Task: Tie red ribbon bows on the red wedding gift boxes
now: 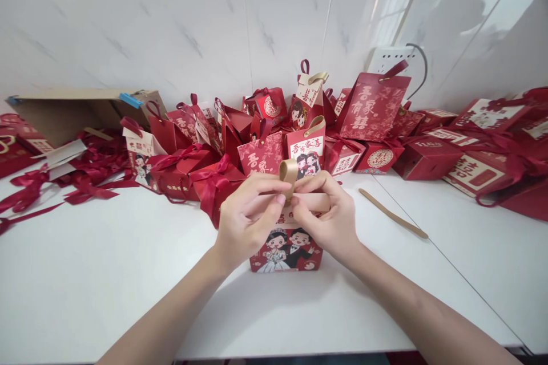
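Observation:
A red and cream gift box (286, 254) with a cartoon couple printed on its front stands upright near the middle of the white table. At its top edge a gold strap (289, 174) rises in a loop. My left hand (252, 214) pinches the strap's base and the box top from the left. From the right, my right hand (327, 211) pinches the same spot, thumb and fingers closed. The fingers hide the exact fastening point. A loose gold strap (393, 214) lies flat on the table to the right of my right hand.
Many red gift boxes (260, 154) crowd the back of the table along the tiled wall. At left, an open cardboard box (85, 104) lies beside heaped red ribbons (96, 162). A white power strip (393, 61) is behind the boxes at right.

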`<state>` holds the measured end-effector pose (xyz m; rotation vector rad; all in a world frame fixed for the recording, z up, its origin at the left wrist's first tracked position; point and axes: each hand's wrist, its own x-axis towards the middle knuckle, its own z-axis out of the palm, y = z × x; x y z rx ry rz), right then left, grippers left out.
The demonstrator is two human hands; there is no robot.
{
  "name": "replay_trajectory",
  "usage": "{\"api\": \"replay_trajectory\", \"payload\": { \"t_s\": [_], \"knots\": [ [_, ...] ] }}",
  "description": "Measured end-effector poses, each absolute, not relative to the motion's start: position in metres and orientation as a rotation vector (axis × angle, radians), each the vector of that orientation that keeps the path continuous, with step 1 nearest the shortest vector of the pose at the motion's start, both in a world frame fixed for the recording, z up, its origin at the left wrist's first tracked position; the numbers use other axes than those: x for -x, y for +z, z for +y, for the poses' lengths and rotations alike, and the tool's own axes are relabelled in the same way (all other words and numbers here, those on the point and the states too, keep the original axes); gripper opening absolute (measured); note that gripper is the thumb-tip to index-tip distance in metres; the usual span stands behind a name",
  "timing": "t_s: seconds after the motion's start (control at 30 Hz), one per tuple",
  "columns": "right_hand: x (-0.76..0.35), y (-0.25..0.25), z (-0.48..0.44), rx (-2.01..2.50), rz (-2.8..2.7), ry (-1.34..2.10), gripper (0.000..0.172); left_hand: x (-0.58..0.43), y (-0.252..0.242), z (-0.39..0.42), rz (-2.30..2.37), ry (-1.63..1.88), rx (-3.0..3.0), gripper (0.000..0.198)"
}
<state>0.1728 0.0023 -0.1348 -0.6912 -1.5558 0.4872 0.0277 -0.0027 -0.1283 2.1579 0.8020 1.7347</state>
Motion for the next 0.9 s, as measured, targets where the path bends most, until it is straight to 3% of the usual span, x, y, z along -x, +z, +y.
{"api": "replay_trajectory", "payload": {
  "t_s": [0.37,0.9],
  "knots": [
    [-0.174,-0.134,0.002,0.687,-1.573,0.509,0.013,-0.029,-0.128,-0.004,0.842,1.791,-2.148,0.029],
    [-0.165,-0.13,0.006,0.632,-1.499,0.742,0.015,-0.019,-0.134,0.002,1.08,1.806,-2.249,0.022]
  ]
}}
